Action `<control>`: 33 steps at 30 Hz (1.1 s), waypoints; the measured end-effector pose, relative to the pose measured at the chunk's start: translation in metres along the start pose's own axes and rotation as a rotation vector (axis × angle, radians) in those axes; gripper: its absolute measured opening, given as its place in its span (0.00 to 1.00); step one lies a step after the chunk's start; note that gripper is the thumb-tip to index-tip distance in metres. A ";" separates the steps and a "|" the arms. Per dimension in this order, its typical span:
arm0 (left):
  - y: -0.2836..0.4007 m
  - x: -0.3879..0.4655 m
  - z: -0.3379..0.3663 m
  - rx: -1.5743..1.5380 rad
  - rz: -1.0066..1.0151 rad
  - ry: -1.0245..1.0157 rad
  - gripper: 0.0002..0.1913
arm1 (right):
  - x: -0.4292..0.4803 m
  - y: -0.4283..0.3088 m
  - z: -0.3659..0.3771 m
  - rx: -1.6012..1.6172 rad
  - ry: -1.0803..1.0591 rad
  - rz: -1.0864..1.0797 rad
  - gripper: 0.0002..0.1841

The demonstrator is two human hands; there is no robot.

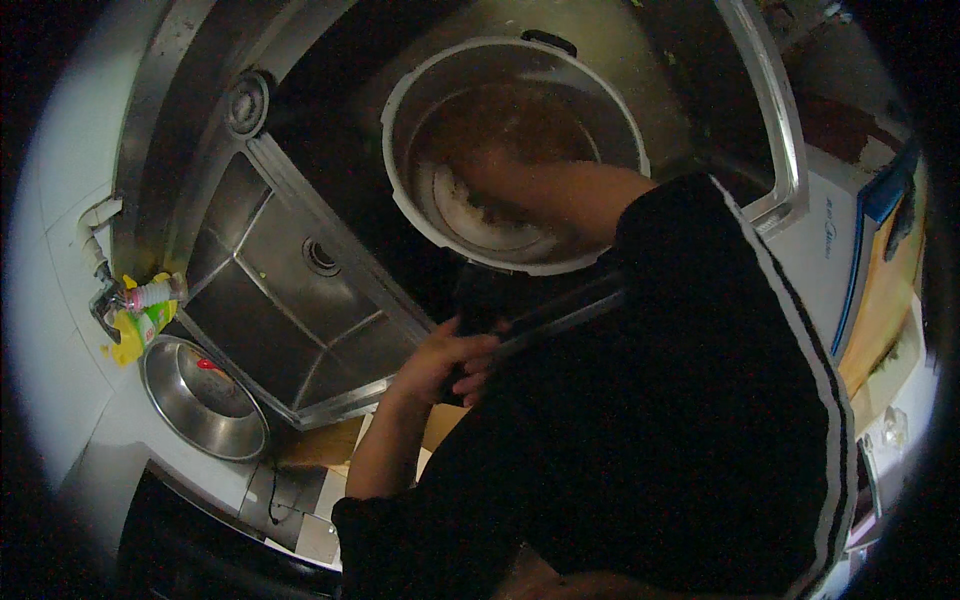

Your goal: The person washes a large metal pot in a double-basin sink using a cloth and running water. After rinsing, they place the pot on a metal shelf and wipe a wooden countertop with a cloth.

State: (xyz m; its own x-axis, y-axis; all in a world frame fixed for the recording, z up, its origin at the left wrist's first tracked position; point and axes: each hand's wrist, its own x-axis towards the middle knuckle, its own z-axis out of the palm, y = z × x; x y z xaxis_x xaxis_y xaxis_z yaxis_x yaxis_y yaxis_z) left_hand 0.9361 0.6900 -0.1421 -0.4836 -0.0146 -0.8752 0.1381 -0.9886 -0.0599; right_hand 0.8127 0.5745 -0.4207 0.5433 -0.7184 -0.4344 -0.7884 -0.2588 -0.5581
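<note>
A large metal pot (390, 172) with a notched rim, like a pressure cooker body, stands in the larger sink basin. Its inside looks brownish, with a pale patch low on the near side. My right hand (487, 172) reaches down inside the pot and is blurred; whether it holds anything is unclear. From the pot's near side a dark handle (480, 296) extends towards me. My left hand (442, 364) is curled around the end of this handle, beside the sink's front edge. A smaller black grip (550, 42) shows on the far rim.
Left of the pot lies a smaller steel sink basin (300, 300) with a drain. A steel bowl (202, 397) holding a red-tipped item sits near a yellow-green bottle (142, 322). At right are a white-and-blue box (825, 240) and a wooden board (874, 300).
</note>
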 end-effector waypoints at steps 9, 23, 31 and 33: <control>0.003 0.002 -0.002 0.024 -0.008 -0.001 0.18 | -0.043 -0.032 0.002 0.074 -0.078 -0.070 0.18; 0.005 -0.002 0.013 0.084 0.044 0.086 0.19 | -0.043 0.061 -0.002 -0.203 -0.252 0.026 0.17; -0.004 0.003 0.016 0.139 0.032 0.074 0.19 | -0.096 -0.039 0.007 -0.019 -0.289 -0.117 0.16; -0.010 0.005 0.014 0.118 0.012 0.081 0.19 | -0.079 -0.019 0.009 -0.158 -0.215 -0.061 0.16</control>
State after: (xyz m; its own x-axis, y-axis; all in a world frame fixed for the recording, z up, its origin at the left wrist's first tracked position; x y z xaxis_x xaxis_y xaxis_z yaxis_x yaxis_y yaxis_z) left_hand 0.9202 0.6973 -0.1387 -0.4109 -0.0192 -0.9115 0.0387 -0.9992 0.0036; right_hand 0.7868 0.6418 -0.3819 0.6263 -0.5493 -0.5532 -0.7787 -0.4069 -0.4776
